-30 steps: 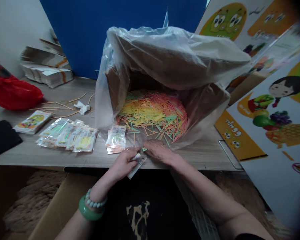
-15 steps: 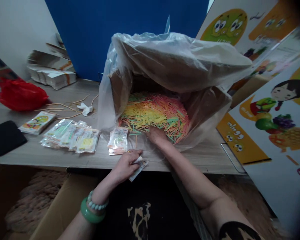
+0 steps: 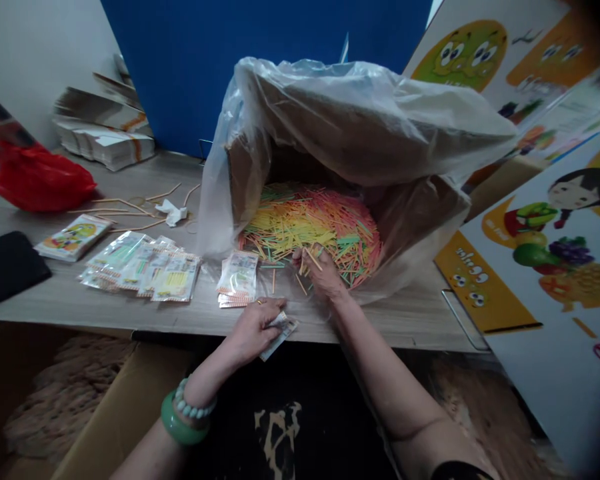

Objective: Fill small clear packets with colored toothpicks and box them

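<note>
My left hand [image 3: 254, 331] is closed on a small printed packet [image 3: 280, 337] at the table's front edge. My right hand [image 3: 323, 272] is at the mouth of a plastic-lined cardboard box [image 3: 340, 127], its fingers closed around a few short thin sticks [image 3: 311, 260]. Behind it a heap of coloured sticks [image 3: 305, 220], yellow, pink, orange and green, fills the bottom of the box. Left of the box lies a small stack of printed packets [image 3: 238, 279]. Further left, several clear packets with coloured sticks inside [image 3: 145, 268] overlap in a row.
A black phone-like object [image 3: 11, 267], a card pack [image 3: 75, 237], a red plastic bag [image 3: 43, 177], twisted ties [image 3: 125, 212] and white tissue [image 3: 173, 212] lie to the left. Folded cartons [image 3: 105, 137] stand behind. Large printed boxes [image 3: 545, 253] lean at the right.
My right hand has drawn back slightly from the heap and turned, and sticks now show between its fingers. My left hand keeps its hold on the packet. The view has shifted a little.
</note>
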A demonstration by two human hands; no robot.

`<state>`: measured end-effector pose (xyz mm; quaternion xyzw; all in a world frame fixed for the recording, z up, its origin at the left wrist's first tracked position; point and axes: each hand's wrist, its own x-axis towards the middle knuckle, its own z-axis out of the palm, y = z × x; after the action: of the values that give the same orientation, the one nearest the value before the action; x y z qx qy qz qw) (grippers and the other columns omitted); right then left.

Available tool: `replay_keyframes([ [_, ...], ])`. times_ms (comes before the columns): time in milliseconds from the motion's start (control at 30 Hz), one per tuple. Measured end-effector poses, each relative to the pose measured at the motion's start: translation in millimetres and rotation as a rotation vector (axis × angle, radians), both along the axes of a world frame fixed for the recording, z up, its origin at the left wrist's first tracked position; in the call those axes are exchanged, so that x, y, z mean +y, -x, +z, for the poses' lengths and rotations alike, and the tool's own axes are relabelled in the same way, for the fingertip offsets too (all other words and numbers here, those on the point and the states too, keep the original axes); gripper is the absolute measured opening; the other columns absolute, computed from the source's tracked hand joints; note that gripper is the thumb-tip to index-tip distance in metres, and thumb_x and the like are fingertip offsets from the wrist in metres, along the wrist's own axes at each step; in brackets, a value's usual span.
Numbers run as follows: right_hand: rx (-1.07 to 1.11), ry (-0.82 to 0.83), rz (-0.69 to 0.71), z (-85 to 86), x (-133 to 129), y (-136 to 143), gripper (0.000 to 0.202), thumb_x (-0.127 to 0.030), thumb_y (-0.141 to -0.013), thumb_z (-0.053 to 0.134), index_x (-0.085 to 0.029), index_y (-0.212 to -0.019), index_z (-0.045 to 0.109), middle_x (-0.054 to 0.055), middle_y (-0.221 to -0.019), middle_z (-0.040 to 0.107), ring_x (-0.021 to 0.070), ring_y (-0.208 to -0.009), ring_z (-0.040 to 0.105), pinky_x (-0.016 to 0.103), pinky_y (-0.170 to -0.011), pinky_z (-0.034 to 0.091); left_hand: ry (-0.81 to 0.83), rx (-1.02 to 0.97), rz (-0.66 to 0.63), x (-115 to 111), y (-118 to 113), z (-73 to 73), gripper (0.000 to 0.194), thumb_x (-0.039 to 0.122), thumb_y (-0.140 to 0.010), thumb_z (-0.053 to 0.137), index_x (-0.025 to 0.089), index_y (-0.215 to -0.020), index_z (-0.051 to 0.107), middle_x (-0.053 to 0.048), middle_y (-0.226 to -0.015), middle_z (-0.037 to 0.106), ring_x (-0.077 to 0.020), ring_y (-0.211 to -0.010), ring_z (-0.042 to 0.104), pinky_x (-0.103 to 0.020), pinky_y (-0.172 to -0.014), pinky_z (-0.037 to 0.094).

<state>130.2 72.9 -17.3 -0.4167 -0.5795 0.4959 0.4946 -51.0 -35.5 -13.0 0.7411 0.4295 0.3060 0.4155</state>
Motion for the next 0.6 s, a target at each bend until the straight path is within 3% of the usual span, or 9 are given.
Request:
replay_keyframes([
  [100, -0.012, -0.002, -0.019, -11.3, -13.0, 14.2, 0.02, -0.042, -0.083, 0.059, -0.024, -0.086, 0.051, 0.0, -0.077, 0.06, 0.0169, -0.073, 0.056, 0.032, -0.075, 0.048, 0.018, -0.016, 0.019, -2.2, 0.9, 0.1, 0.017, 0.006, -0.071, 0.058, 0.018, -0.073, 0.069, -0.01, -0.117, 0.073, -0.0269, -0.112, 0.064, -0.04, -0.099, 0.046],
  [233, -0.111, -0.021, 0.0, -12.7, -21.9, 13.0, 0.026, -0.033, -0.076, 0.063, -0.025, -0.1, 0.057, 0.0, -0.091, 0.061, 0.0188, -0.09, 0.056, 0.032, -0.086, 0.044, 0.013, -0.076, 0.135, -1.3, 2.6, 4.9, 0.019, 0.014, -0.078, 0.058, 0.019, -0.09, 0.072, -0.011, -0.12, 0.072, -0.0258, -0.112, 0.065, -0.04, -0.1, 0.048],
  [367, -0.102, -0.008, 0.1, -7.7, -24.8, 8.9, 0.019, -0.033, -0.075, 0.06, -0.023, -0.09, 0.059, 0.0, -0.089, 0.06, 0.0191, -0.089, 0.054, 0.032, -0.086, 0.042, -0.123, -0.133, 0.242, 9.3, -1.4, 18.5, 0.009, 0.018, -0.079, 0.059, 0.019, -0.079, 0.068, -0.012, -0.127, 0.068, -0.0265, -0.121, 0.06, -0.041, -0.104, 0.045],
  [433, -0.105, 0.002, 0.1, -6.9, -26.3, 9.9, 0.01, -0.03, -0.075, 0.056, -0.023, -0.082, 0.057, -0.001, -0.082, 0.057, 0.0185, -0.084, 0.053, 0.031, -0.083, 0.042, -0.129, -0.164, 0.275, 15.4, -4.8, 24.5, 0.007, 0.018, -0.077, 0.06, 0.019, -0.079, 0.067, -0.01, -0.118, 0.071, -0.0254, -0.113, 0.063, -0.039, -0.099, 0.046],
  [500, -0.104, -0.006, 0.05, -7.0, -27.4, 11.1, 0.006, -0.028, -0.074, 0.054, -0.023, -0.077, 0.054, -0.001, -0.08, 0.056, 0.0181, -0.082, 0.052, 0.03, -0.082, 0.041, -0.055, -0.233, 0.31, 20.2, -7.2, 27.2, 0.009, 0.019, -0.076, 0.061, 0.019, -0.082, 0.067, -0.005, -0.096, 0.073, -0.0217, -0.093, 0.065, -0.034, -0.088, 0.049],
  [600, -0.115, -0.019, 0.03, -7.2, -27.6, 10.6, 0.011, -0.027, -0.074, 0.057, -0.023, -0.084, 0.056, -0.001, -0.086, 0.058, 0.0183, -0.087, 0.053, 0.03, -0.084, 0.04, 0.102, -0.382, 0.363, 24.2, -6.9, 24.9, 0.01, 0.024, -0.075, 0.063, 0.018, -0.082, 0.067, 0.0, -0.078, 0.068, -0.0169, -0.075, 0.06, -0.029, -0.075, 0.047],
])
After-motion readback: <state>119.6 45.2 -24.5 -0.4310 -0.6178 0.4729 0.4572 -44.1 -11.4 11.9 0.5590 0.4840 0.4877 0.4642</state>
